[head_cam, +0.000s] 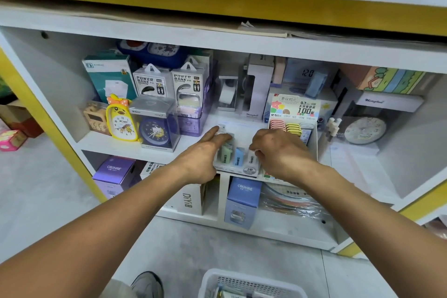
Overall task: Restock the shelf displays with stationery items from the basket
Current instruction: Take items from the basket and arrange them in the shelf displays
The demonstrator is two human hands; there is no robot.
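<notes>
A clear display box (238,169) marked 2B stands at the front edge of the white shelf (169,156). It holds small upright packs: a green one (225,156), a blue one (239,157) and a white one (251,158). My left hand (205,155) reaches in from the left, its fingers extended onto the green pack and a small clear item behind it. My right hand (278,150) hovers over the box's right side, fingers curled at the white pack. The white basket (210,280) sits on the floor at the bottom edge, several items inside.
To the right stands a pencil-lead display (294,113) with pink and yellow cases. Clocks (154,126) and power bank boxes (186,84) fill the left of the shelf. CRUHRE boxes (243,201) sit in the compartment below. A shoe (147,284) shows beside the basket.
</notes>
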